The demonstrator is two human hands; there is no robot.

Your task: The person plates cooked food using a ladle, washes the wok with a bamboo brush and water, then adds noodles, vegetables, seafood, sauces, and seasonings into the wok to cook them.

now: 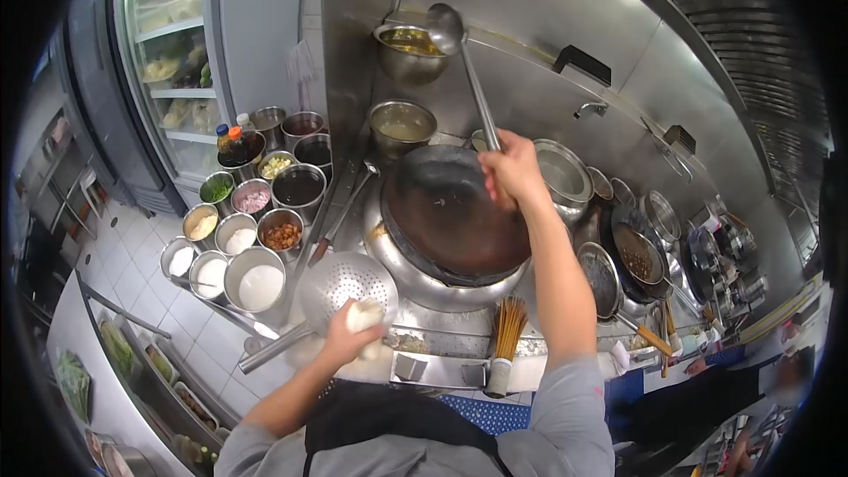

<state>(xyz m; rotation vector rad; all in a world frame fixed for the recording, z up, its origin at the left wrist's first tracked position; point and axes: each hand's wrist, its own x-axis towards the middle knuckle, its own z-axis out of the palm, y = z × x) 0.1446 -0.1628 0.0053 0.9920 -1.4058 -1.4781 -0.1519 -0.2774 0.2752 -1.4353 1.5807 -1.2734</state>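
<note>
My right hand grips the handle of a steel ladle, whose bowl is raised in front of a pot of yellow oil. Below that hand sits a large dark wok on the steel burner, with nothing but a thin sheen inside it. My left hand is closed around a bunched white cloth. A perforated skimmer lies just beyond the left hand, its thick metal handle pointing left. Whether the cloth touches the skimmer I cannot tell.
Several steel pots of seasonings and chopped ingredients stand at left. A bamboo brush leans by the front edge. Another ladle rests left of the wok. At right are a second wok and strainers. A person is at far right.
</note>
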